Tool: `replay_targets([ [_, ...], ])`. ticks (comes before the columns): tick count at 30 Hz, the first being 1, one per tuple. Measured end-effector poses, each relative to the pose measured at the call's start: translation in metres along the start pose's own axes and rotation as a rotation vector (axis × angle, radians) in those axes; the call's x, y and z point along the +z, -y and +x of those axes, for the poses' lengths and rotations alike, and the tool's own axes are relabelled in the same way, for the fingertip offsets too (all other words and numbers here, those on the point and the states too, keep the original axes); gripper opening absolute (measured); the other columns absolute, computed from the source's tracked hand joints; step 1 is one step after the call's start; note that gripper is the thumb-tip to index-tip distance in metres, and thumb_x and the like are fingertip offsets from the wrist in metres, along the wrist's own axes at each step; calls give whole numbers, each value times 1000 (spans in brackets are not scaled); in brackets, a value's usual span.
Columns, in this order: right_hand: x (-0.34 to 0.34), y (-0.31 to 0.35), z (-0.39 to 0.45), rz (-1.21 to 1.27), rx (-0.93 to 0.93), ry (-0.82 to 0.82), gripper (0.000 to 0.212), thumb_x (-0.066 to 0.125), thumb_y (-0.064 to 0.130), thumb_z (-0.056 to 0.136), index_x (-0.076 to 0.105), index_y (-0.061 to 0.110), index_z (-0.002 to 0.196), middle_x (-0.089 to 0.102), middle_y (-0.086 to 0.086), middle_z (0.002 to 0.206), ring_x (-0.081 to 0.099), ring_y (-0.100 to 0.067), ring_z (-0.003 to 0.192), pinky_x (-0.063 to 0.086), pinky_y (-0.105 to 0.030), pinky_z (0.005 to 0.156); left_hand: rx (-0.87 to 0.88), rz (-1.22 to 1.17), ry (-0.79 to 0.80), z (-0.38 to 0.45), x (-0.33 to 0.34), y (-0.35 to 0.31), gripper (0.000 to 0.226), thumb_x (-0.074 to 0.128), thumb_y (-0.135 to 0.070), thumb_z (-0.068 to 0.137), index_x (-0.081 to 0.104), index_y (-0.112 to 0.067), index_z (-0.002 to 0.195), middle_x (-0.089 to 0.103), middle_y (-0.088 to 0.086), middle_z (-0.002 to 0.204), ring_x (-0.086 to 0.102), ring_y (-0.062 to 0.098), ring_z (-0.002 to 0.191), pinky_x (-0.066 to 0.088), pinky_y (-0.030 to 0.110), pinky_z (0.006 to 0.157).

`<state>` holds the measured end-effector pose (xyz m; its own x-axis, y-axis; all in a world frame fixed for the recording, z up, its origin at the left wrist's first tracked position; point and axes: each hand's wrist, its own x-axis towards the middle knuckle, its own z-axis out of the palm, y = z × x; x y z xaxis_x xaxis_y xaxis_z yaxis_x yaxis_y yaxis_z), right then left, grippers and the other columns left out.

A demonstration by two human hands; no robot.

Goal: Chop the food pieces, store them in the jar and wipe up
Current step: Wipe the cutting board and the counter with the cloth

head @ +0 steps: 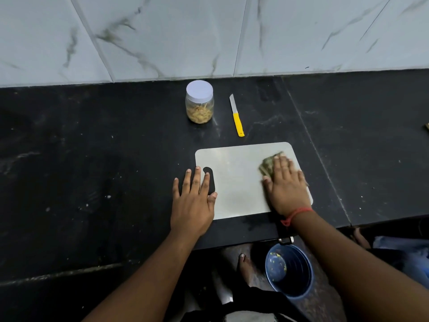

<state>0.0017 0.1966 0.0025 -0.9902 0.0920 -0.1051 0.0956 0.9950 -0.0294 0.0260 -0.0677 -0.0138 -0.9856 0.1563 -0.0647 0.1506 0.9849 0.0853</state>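
On the bench there is one clear jar with one white lid, and it holds many chopped food pieces, too small to count. There is one knife with a yellow handle, one pale cutting board with one handle slot, and one cloth. Two hands are in view, one left hand and one right hand; one red thread is on the right wrist. Below the bench stands one blue bucket. Two bare feet show on the floor.
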Motion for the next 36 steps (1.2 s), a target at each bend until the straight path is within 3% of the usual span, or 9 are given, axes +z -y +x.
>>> replay_targets([
  [3, 3, 5, -25, 7, 78, -36, 78, 12, 57, 96, 15, 8, 156, 11, -12, 163, 12, -33, 150, 20, -52, 118, 0, 3, 0, 0, -2, 0, 66, 6, -51, 103, 22, -22, 160, 11, 4, 169, 8, 27, 156, 9, 56, 123],
  [7, 8, 13, -41, -21, -155, -10, 73, 22, 56, 98, 20, 11, 156, 13, -7, 163, 15, -29, 150, 23, -50, 118, -3, -1, -11, 0, -3, -1, 66, 8, -51, 102, 27, -21, 159, 16, 5, 168, 12, 28, 155, 12, 57, 122],
  [13, 0, 3, 3, 47, 180, -32, 73, 10, 53, 100, 11, 8, 156, 5, -12, 164, 8, -32, 150, 16, -53, 119, -7, 2, 3, 1, -2, -1, 67, 7, -52, 102, 27, -22, 159, 15, 4, 169, 12, 28, 155, 11, 56, 123],
  [16, 5, 14, -20, -11, -99, -4, 72, 18, 55, 100, 14, 11, 156, 9, -9, 163, 10, -30, 151, 18, -51, 119, -9, 0, 0, 0, -1, -1, 67, 7, -52, 102, 27, -22, 159, 15, 5, 169, 12, 28, 155, 10, 56, 123],
  [18, 1, -5, -2, -8, -159, -2, 69, 17, 53, 100, 13, 14, 157, 7, -5, 164, 9, -27, 151, 17, -49, 120, -6, 0, -6, 0, -1, -1, 67, 7, -52, 102, 27, -22, 159, 16, 5, 168, 12, 28, 155, 11, 56, 123],
  [22, -5, -8, 40, 72, 174, -20, 71, 12, 53, 100, 7, 11, 157, 2, -9, 165, 4, -31, 151, 13, -52, 120, -9, -4, -1, 1, 0, -1, 67, 7, -52, 102, 27, -22, 159, 15, 4, 169, 11, 28, 156, 11, 56, 123],
  [27, -5, -2, 39, 3, -187, 1, 70, 15, 56, 100, 9, 16, 157, 4, -3, 165, 6, -25, 151, 15, -47, 121, -5, -3, -6, 1, 0, 0, 68, 7, -52, 102, 26, -22, 159, 14, 5, 169, 10, 28, 156, 11, 56, 123],
  [32, -13, -9, 70, 56, 126, 14, 71, 7, 55, 99, 6, 13, 157, 2, -7, 165, 2, -30, 151, 11, -50, 121, -1, -17, -27, 1, 2, -1, 66, 13, -52, 103, 32, -20, 157, 20, 6, 167, 16, 29, 155, 14, 57, 122],
  [36, -6, 34, 42, 18, -210, 1, 74, 13, 57, 97, 11, 13, 157, 5, -5, 165, 7, -28, 151, 15, -48, 120, -12, -12, -20, 1, 1, -1, 66, 16, -51, 102, 33, -20, 157, 21, 6, 167, 15, 29, 155, 14, 57, 122],
])
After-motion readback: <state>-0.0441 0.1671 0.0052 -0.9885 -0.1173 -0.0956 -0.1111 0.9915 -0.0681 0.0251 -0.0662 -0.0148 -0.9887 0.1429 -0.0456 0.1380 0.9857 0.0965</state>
